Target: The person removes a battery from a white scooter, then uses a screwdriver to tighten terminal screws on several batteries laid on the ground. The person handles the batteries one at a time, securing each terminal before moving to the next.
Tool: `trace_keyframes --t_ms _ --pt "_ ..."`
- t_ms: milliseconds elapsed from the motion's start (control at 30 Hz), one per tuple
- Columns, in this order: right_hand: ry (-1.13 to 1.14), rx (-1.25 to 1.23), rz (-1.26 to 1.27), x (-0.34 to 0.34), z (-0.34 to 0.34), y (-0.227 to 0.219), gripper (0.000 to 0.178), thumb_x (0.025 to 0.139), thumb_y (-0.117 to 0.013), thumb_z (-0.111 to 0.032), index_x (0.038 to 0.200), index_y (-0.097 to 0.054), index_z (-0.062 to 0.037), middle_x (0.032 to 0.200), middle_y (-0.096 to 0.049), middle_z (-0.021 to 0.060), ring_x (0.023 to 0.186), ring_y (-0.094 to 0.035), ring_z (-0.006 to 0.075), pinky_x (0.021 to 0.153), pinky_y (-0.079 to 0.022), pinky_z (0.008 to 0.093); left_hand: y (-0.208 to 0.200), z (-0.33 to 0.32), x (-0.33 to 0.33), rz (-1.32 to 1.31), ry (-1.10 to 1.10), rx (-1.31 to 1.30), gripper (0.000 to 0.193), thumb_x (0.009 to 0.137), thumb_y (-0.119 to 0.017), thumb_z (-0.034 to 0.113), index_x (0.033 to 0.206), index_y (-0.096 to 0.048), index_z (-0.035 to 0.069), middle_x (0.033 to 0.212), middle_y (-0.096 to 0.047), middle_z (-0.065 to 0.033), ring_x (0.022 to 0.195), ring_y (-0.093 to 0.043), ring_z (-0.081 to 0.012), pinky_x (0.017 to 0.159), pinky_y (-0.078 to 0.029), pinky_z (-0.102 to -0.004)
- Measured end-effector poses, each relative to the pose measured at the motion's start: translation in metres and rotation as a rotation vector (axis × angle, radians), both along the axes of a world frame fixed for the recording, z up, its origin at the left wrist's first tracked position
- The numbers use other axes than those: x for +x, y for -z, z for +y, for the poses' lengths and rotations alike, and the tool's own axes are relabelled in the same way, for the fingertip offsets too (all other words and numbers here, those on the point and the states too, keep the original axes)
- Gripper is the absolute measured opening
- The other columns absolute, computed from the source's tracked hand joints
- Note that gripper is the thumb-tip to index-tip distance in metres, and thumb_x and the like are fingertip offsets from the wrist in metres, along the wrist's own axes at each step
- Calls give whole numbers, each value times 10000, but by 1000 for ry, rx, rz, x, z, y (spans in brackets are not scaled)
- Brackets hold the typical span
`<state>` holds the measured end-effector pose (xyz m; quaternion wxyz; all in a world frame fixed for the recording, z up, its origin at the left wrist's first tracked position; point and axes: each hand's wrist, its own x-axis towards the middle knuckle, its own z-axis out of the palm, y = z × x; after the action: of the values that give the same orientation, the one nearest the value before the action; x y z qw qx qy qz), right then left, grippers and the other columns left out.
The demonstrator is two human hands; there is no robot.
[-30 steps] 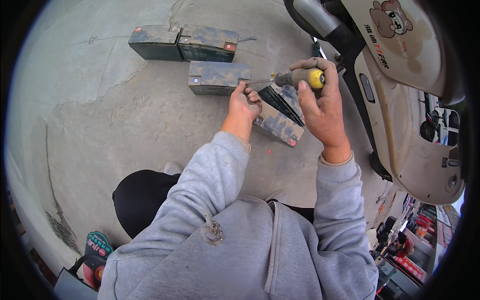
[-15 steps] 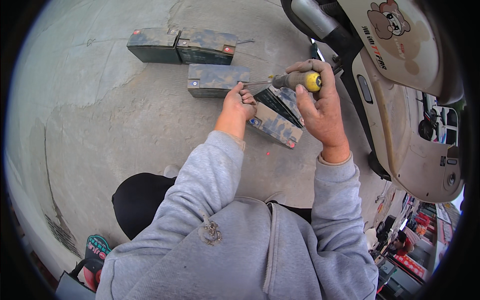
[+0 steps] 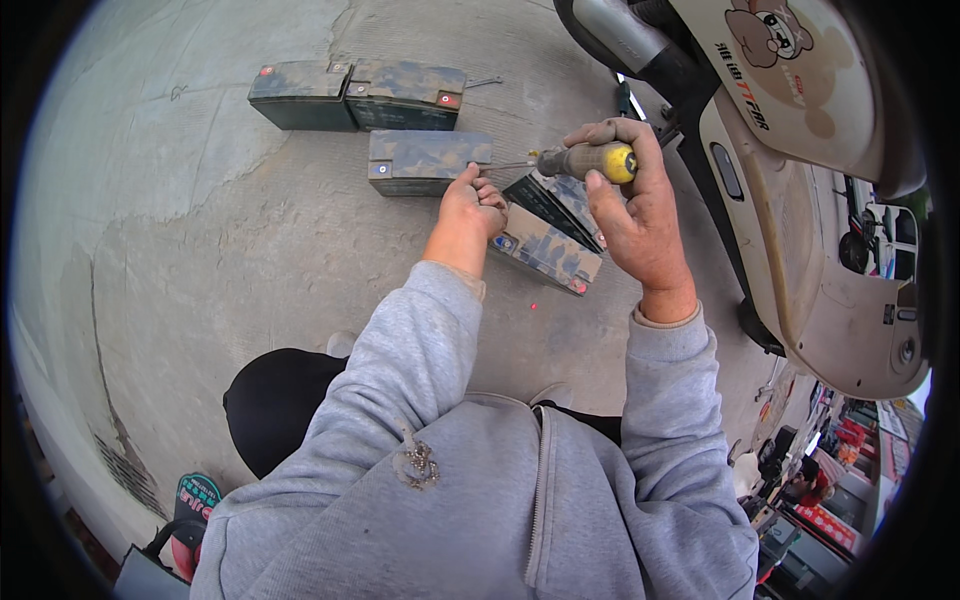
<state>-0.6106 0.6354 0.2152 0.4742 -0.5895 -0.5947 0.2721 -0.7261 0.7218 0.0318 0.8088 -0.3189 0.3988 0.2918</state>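
My right hand grips a screwdriver by its dark, yellow-ended handle, its thin shaft pointing left. At the tip of that shaft, my left hand is closed, thumb against curled fingers; whatever they pinch is too small to make out. Just beyond the left hand lies a dusty dark battery with a terminal at its near left corner. Two more batteries sit at an angle under and between my hands: a nearer one with blue and red terminals, and one behind it, partly covered by the screwdriver and right hand.
Farther off, two batteries stand end to end, a left one and a right one, with a wrench beside them. A beige scooter rises close on my right. A small red piece lies on the concrete floor.
The whole scene has shifted very slightly as the view moved. Both hands keep nearly the same pose, with the screwdriver still between them.
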Motion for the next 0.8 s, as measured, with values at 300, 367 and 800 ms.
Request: trace_keyframes --t_ms 300,367,800 --pt "-38 -36 -21 2 -2 1 335 805 -554 -16 1137 -509 -32 1080 -627 106 1008 -615 222 920 -463 336 5 -3 8 74 -18 51 329 961 -622 280 685 -488 163 539 -403 89 421 -352 -62 377 -270 -211" --pt "-33 -44 -18 2 -1 1 334 804 -552 -20 1135 -510 -33 1083 -627 106 1011 -616 223 920 -463 334 5 -2 8 83 -22 50 319 964 -616 279 692 -492 168 542 -404 91 421 -352 -61 378 -268 -210" --pt "-33 -57 -23 3 -2 1 352 801 -550 -34 1149 -499 -18 1084 -631 113 986 -613 217 896 -473 343 12 -7 11 92 -26 64 110 996 -564 251 902 -576 193 632 -361 82 476 -313 -67 398 -226 -212"
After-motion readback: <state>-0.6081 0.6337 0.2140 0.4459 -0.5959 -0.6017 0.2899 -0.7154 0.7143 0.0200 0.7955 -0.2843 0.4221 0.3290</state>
